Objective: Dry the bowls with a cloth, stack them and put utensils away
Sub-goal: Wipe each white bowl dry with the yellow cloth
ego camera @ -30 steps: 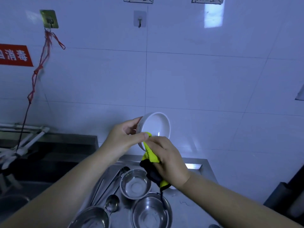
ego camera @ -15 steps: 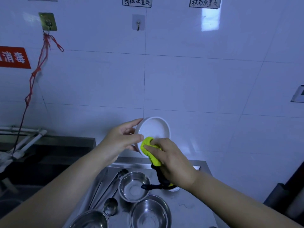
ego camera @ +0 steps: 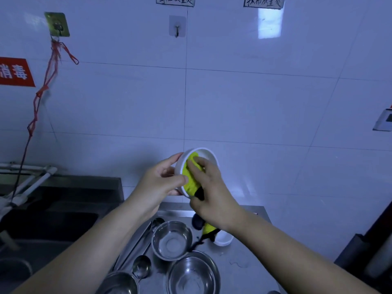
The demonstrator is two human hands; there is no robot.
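I see the left hand (ego camera: 158,183) at nine o'clock of the held bowl (ego camera: 209,155), its thumb over the near rim. The right hand (ego camera: 214,194) sits at five o'clock of that bowl, with the cloth (ego camera: 191,179) between its fingers and the bowl's inside. Below the hands lies the counter (ego camera: 250,259). On it, one metal bowl (ego camera: 171,240) stands at twelve o'clock of a second (ego camera: 193,274); a third (ego camera: 121,283) lies at nine o'clock of the second. Ladles (ego camera: 141,266) lie between the third and the first. A small dish (ego camera: 223,239) sits at three o'clock of the first. The sink (ego camera: 48,221) lies at nine o'clock of the counter.
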